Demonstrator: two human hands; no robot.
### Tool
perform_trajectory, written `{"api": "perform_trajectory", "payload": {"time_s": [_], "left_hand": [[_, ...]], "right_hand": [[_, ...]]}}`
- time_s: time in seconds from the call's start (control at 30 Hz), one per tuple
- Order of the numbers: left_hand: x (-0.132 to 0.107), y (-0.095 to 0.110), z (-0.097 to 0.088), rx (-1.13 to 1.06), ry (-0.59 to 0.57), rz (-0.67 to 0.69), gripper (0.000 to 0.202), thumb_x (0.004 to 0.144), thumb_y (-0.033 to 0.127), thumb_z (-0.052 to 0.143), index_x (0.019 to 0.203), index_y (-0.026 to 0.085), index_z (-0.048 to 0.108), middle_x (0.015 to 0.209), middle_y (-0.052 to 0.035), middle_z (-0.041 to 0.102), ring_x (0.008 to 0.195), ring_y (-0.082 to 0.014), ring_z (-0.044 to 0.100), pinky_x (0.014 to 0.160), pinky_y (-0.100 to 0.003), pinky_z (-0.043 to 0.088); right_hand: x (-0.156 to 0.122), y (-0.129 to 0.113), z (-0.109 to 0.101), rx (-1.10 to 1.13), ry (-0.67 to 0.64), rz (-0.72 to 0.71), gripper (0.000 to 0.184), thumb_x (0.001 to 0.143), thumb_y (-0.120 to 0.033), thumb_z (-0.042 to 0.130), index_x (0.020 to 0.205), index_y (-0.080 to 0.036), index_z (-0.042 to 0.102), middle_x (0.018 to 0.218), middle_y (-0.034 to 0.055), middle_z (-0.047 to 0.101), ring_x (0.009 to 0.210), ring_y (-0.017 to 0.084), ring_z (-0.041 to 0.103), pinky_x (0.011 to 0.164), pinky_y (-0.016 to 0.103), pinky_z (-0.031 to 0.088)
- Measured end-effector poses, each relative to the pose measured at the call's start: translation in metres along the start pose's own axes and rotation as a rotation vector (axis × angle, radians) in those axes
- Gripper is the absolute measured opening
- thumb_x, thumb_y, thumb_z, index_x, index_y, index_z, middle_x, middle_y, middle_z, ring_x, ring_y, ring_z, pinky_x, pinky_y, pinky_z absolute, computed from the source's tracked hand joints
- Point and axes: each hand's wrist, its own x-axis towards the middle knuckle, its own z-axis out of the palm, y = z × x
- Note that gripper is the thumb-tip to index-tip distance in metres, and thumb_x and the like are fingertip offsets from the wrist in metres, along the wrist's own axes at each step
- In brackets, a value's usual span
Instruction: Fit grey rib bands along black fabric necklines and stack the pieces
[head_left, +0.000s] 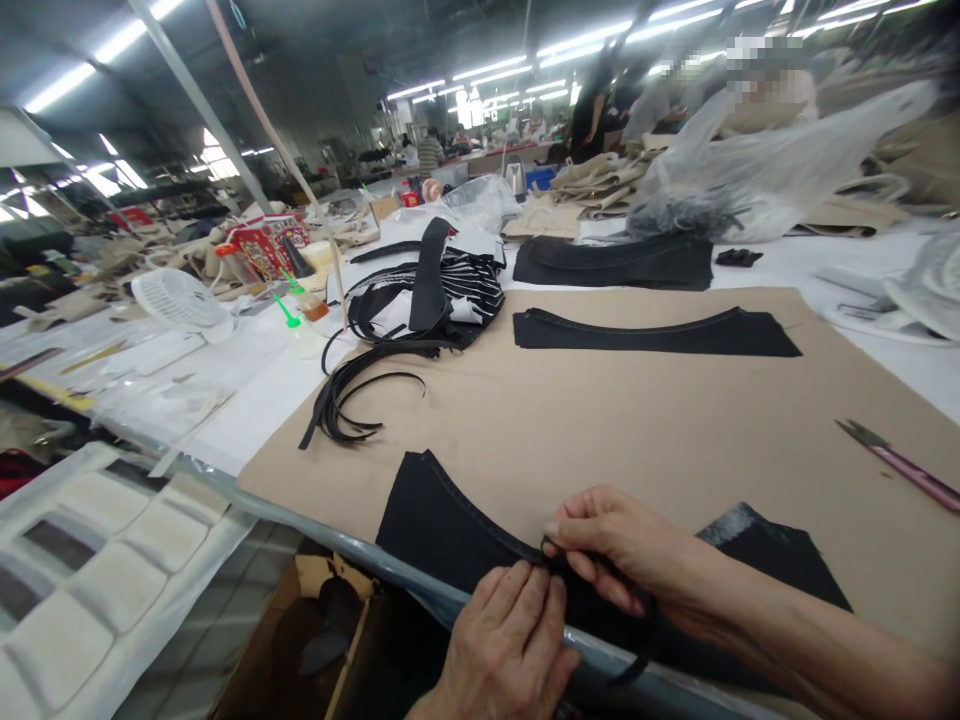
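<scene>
A black curved fabric piece (431, 520) lies along the table's front edge, partly hidden under my hands and forearm. With fingers bent and held together, my left hand (502, 635) grips this piece near the middle of its curved edge. Just beyond it, my right hand (600, 545) is closed in a pinch on a thin black strip (646, 640). One end of the strip meets the curved edge by my left fingertips. Its loose tail hangs below my right hand, over the table edge.
Brown board (465, 420) covers the table. A similar black piece (652, 335) lies farther back, and cut strips (337, 400) curl at left. Pink-handled snips (900, 465) rest at right. A small white fan (180, 300) stands at left; a cardboard box (352, 650) sits below the edge.
</scene>
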Motion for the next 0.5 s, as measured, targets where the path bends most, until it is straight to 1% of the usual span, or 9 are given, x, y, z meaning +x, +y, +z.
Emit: {"api": "perform_trajectory", "payload": {"time_s": [0.13, 0.27, 0.4, 0.5], "left_hand": [[0.004, 0.000, -0.002, -0.030, -0.002, 0.007, 0.035, 0.096, 0.027, 0.040, 0.109, 0.008, 0.066, 0.104, -0.0110, 0.071, 0.100, -0.0234, 0.064, 0.086, -0.034, 0.050], [0.006, 0.000, -0.003, -0.057, -0.022, 0.003, 0.034, 0.095, 0.025, 0.041, 0.109, 0.006, 0.066, 0.107, -0.0131, 0.070, 0.103, -0.0248, 0.063, 0.085, -0.035, 0.052], [0.007, 0.003, -0.002, -0.056, 0.004, -0.016, 0.032, 0.094, 0.024, 0.043, 0.109, 0.007, 0.065, 0.107, -0.0138, 0.069, 0.102, -0.0249, 0.063, 0.085, -0.034, 0.053], [0.009, 0.006, -0.001, -0.062, 0.002, -0.041, 0.028, 0.092, 0.023, 0.047, 0.104, 0.008, 0.066, 0.103, -0.0147, 0.069, 0.098, -0.0255, 0.064, 0.082, -0.035, 0.054]], "right_hand": [[-0.002, -0.008, 0.010, 0.027, -0.020, -0.046, 0.026, 0.077, -0.027, 0.052, 0.053, -0.015, 0.053, 0.038, -0.0046, 0.045, 0.026, 0.003, 0.032, 0.027, 0.013, 0.020], [-0.006, -0.013, 0.014, 0.053, -0.072, -0.083, 0.024, 0.074, -0.033, 0.057, 0.058, -0.014, 0.056, 0.042, -0.0040, 0.049, 0.027, 0.003, 0.035, 0.028, 0.013, 0.022], [-0.011, -0.008, 0.011, 0.079, -0.114, -0.119, 0.032, 0.069, -0.044, 0.064, 0.064, -0.014, 0.057, 0.045, -0.0039, 0.052, 0.027, 0.002, 0.035, 0.028, 0.013, 0.021], [-0.012, -0.003, 0.013, 0.118, -0.128, -0.158, 0.036, 0.065, -0.048, 0.068, 0.065, -0.015, 0.054, 0.045, -0.0039, 0.053, 0.028, 0.002, 0.035, 0.029, 0.013, 0.020]]}}
